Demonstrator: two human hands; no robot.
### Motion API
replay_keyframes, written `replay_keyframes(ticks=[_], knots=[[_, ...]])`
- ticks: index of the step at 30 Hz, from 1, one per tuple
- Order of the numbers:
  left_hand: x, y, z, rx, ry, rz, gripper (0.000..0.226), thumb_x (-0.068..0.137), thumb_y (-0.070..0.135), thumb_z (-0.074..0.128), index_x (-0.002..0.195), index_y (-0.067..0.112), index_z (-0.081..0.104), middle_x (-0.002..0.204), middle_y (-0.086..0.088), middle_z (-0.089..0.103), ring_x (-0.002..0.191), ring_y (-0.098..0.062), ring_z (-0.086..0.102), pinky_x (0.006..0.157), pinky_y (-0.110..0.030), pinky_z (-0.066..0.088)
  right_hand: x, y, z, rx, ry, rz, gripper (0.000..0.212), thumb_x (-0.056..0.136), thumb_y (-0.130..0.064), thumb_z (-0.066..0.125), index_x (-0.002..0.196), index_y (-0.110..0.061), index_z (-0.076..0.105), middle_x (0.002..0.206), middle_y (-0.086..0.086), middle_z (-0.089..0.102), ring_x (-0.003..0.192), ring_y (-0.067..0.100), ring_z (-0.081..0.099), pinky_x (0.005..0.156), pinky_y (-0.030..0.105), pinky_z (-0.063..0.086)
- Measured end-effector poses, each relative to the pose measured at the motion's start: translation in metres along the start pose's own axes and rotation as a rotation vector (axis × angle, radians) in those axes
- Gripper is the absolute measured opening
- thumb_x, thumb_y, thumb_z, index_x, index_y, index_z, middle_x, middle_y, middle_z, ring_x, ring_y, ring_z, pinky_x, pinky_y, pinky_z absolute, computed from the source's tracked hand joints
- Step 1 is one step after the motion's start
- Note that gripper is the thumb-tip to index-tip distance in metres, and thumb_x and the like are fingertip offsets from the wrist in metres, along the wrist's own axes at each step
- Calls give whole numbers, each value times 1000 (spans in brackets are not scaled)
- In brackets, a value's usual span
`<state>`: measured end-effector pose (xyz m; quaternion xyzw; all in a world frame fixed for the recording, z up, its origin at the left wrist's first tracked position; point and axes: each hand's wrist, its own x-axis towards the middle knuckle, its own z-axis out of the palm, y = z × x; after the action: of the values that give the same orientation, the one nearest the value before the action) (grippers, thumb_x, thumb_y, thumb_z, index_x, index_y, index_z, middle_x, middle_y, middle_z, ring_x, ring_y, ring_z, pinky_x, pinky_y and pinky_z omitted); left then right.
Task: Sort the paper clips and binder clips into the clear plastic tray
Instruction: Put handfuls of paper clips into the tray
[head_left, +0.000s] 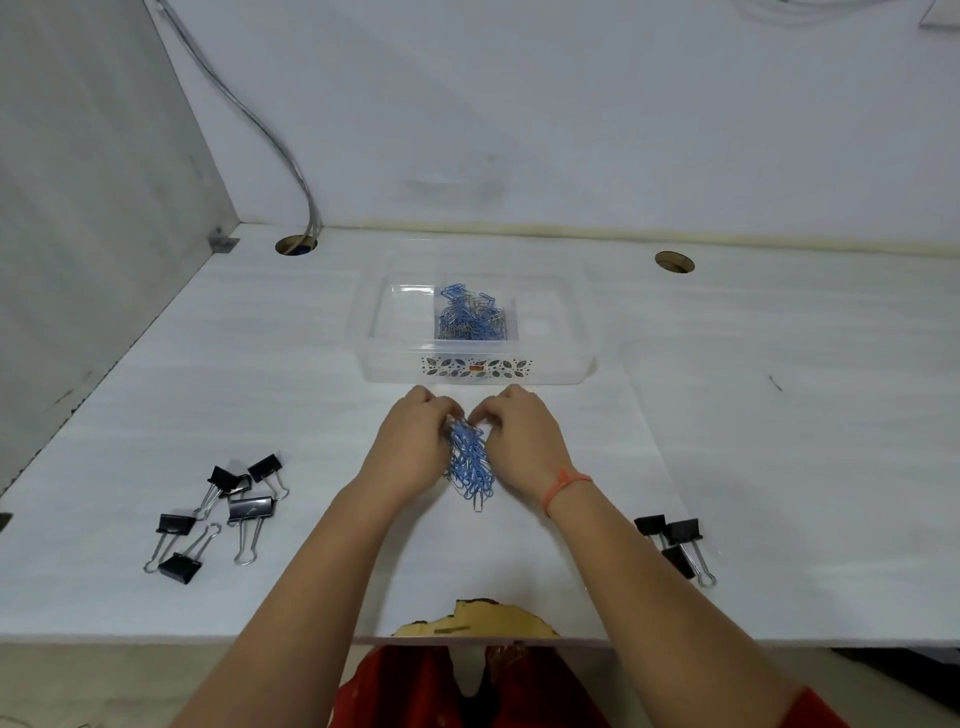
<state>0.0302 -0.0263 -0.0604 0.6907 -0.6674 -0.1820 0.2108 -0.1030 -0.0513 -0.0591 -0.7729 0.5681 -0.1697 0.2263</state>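
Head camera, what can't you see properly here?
- Head view: fingertips of left hand and right hand, hidden under the hands and blue paper clips.
- Head view: clips in the tray, too tangled and small to count.
- Head view: white thing, top right, cut by the edge.

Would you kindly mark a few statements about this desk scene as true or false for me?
1. The left hand and right hand both grip the bunch of blue paper clips. True.
2. The clear tray already holds loose paper clips. True.
3. The binder clips are in the clear tray. False: they lie on the table, to the left and right of the arms.
4. The orange band circles the left wrist. False: it is on the right wrist.
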Motion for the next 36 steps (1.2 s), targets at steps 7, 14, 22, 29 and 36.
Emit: replay_keyframes(ticks=[7,14,22,29,36], knots=[[-20,-5,-5,-182,213,-88,37,79,-9,48,102,7,71,101,-12,67,94,-27,63,84,-34,49,1,-7,3,21,1,-50,41,85,4,44,113,-12,68,115,11,59,114,27,49,91,29,40],[-44,-11,-13,-134,112,-45,40,83,-1,53,117,13,66,118,-8,64,102,-24,62,88,-31,48,-29,-2,-16,16,-67,-164,46,80,6,47,115,-16,67,116,7,58,112,23,49,92,29,40],[-37,-2,-25,135,-191,-78,52,73,7,65,123,16,58,117,-7,52,103,-28,59,74,-25,40,-42,0,-39,-220,-397,92,99,56,-31,88,138,-15,35,130,9,36,116,29,48,93,34,47],[-26,19,-16,36,-155,-83,33,66,8,74,97,17,72,95,-3,71,86,-21,66,70,-26,46,-29,-13,-24,-165,-352,20,88,52,-29,90,126,-17,44,123,9,42,103,29,58,84,32,48],[-30,22,-9,-119,-42,-191,28,60,0,73,84,13,73,82,-4,72,79,-24,67,67,-27,47,-26,-14,-20,-146,-297,-13,73,53,-28,89,116,-18,54,116,7,50,100,27,58,80,30,44]])
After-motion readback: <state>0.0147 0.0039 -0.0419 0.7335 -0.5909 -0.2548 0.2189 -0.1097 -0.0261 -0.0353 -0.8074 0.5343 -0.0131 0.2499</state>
